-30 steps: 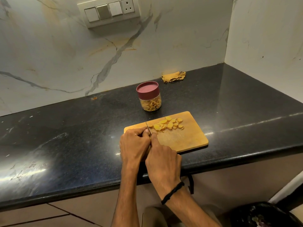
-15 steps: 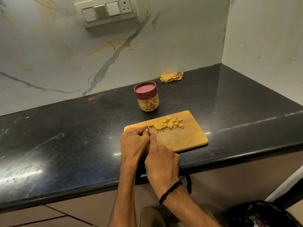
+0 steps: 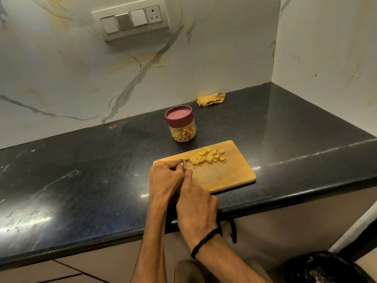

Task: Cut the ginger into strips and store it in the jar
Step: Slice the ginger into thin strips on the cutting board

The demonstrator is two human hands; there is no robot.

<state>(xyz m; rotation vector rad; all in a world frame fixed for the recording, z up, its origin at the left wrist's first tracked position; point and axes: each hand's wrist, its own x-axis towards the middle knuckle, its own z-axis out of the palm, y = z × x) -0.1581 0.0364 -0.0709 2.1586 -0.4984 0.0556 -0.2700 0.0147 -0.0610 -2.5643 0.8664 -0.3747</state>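
A wooden cutting board lies near the counter's front edge. Several yellow ginger slices are heaped on its far side. My left hand is curled over the board's left end, pressing down on a piece that its fingers hide. My right hand grips a knife whose thin blade stands on edge right against my left fingertips, left of the slices. Behind the board stands a small clear jar with ginger strips inside and a maroon lid on top.
The black stone counter runs left and right into a corner with marble walls. A crumpled yellow cloth lies at the back wall. A bin with a black bag sits low at the right, below the counter.
Both hands stay at the board's left end with the blade against my left fingertips; only the camera view has shifted slightly.
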